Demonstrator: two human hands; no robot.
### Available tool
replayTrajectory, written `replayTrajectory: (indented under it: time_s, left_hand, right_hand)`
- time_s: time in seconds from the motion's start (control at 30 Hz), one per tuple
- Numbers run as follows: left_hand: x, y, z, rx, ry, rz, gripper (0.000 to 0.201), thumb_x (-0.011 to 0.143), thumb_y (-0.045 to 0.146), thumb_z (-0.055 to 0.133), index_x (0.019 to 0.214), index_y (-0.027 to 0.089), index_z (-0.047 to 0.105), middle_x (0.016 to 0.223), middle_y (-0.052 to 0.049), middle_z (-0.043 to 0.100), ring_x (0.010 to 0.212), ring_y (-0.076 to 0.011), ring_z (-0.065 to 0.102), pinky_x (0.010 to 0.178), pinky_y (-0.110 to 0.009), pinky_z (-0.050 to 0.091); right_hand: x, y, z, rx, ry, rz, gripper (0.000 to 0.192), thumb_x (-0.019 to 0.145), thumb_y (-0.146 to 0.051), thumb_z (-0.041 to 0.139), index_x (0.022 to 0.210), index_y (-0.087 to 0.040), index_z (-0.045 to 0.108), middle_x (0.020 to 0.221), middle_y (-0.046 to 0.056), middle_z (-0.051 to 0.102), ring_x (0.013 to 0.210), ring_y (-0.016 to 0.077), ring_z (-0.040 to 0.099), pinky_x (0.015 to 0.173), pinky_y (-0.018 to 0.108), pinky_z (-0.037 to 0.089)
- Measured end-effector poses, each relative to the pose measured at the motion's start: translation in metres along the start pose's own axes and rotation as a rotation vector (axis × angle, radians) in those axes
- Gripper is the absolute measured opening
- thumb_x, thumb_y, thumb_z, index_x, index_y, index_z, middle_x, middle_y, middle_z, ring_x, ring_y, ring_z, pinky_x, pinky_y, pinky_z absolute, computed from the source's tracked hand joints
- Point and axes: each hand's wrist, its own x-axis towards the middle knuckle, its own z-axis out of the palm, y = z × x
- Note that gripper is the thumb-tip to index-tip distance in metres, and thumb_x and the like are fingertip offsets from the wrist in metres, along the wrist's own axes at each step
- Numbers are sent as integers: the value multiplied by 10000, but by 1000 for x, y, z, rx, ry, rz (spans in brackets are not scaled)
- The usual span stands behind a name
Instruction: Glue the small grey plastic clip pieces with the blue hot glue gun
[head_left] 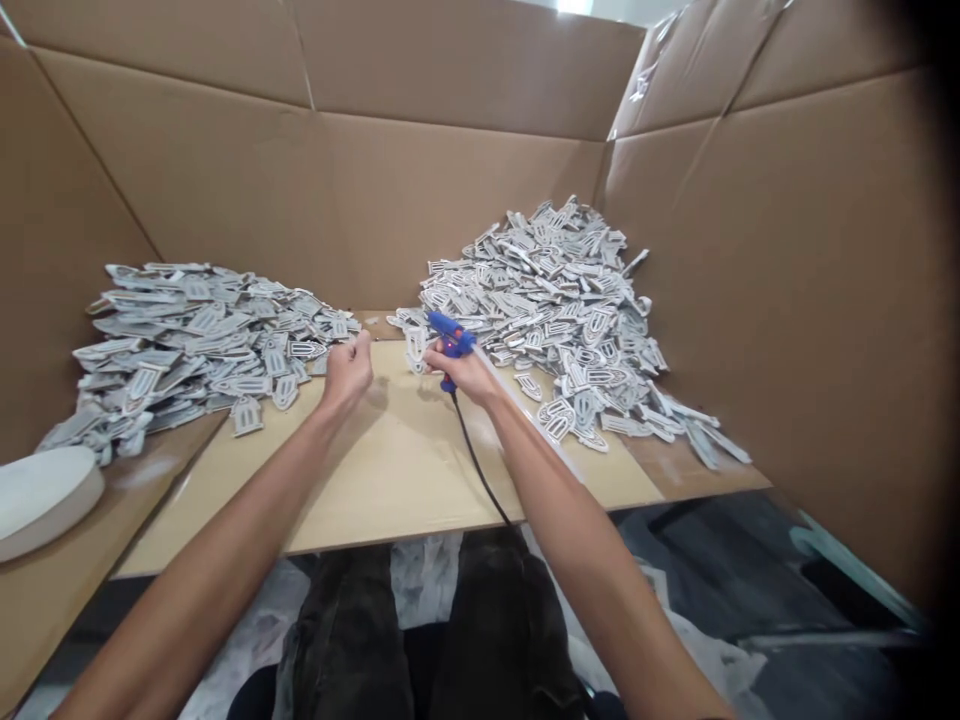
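Tall cardboard walls (pixel 450 170) enclose a workstation on three sides, their creased panels meeting at taped corners, with a bright strip of light (pixel 576 6) showing above the back panel. A pale board (pixel 390 480) serves as the tabletop, laid over a browner cardboard surface (pixel 60 590) that shows at both sides. Below the table edge lies a dark floor (pixel 712 560) strewn with crumpled pale sheeting (pixel 427 570).
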Motion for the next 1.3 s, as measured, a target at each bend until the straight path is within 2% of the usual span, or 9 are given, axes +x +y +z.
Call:
replayTrajectory:
  time_s: [0.1,0.2,0.33,0.47,0.63,0.9,1.07,1.3]
  left_hand:
    - [-5,-10,1,20,-61,50,445,934,454,645,624,228,420,478,41,443,452,-107,414,458,-221,319]
    - [-12,-3,5,-118,-150,7,171,831,291,708,783,206,567,604,19,608,519,-127,563,509,-218,449]
    - [-21,9,11,-186,-170,-51,87,751,207,712,815,164,674,734,-41,700,625,-146,657,539,-233,524]
    - [-29,15,12,-206,-143,4,143,726,255,767,802,147,714,708,-48,714,596,-145,650,535,-237,524]
    - [-33,17,10,-142,-130,32,182,733,310,802,721,139,740,697,-69,733,560,-148,636,529,-252,529]
    - [-36,17,12,-103,-140,27,205,745,343,841,771,141,813,764,-85,780,587,-167,649,509,-259,519]
    - [-36,14,15,-82,-119,-12,223,751,352,853,784,134,819,757,-93,781,559,-163,629,498,-268,509]
    - [-36,10,16,12,-112,110,165,807,304,789,767,144,777,801,-97,774,674,-189,658,588,-274,500]
  right_hand:
    - [-3,-4,1,6,9,-5,330,685,-427,772,756,-236,512,783,-17,643,695,141,642,527,222,449]
    - [-5,-5,3,-39,7,-38,305,703,-426,754,747,-236,520,771,-10,642,663,139,603,511,234,440]
    - [-7,-3,4,-144,28,-81,260,762,-428,702,720,-238,531,753,7,657,676,158,595,535,255,461]
    - [-6,2,4,-218,34,-148,250,801,-417,684,710,-236,537,730,6,653,676,159,599,637,283,504]
    - [-6,8,6,-207,67,-212,238,820,-423,693,810,-240,542,786,2,656,718,175,655,734,308,528]
    - [-15,0,10,-471,103,-292,211,861,-428,643,855,-239,550,812,20,647,764,194,594,761,314,489]
    - [-15,-1,14,-565,106,-331,189,870,-397,609,835,-249,496,781,6,593,740,190,528,733,307,441]
    - [-18,-1,23,-605,101,-400,168,847,-343,584,814,-256,444,814,5,585,759,192,523,755,309,423]
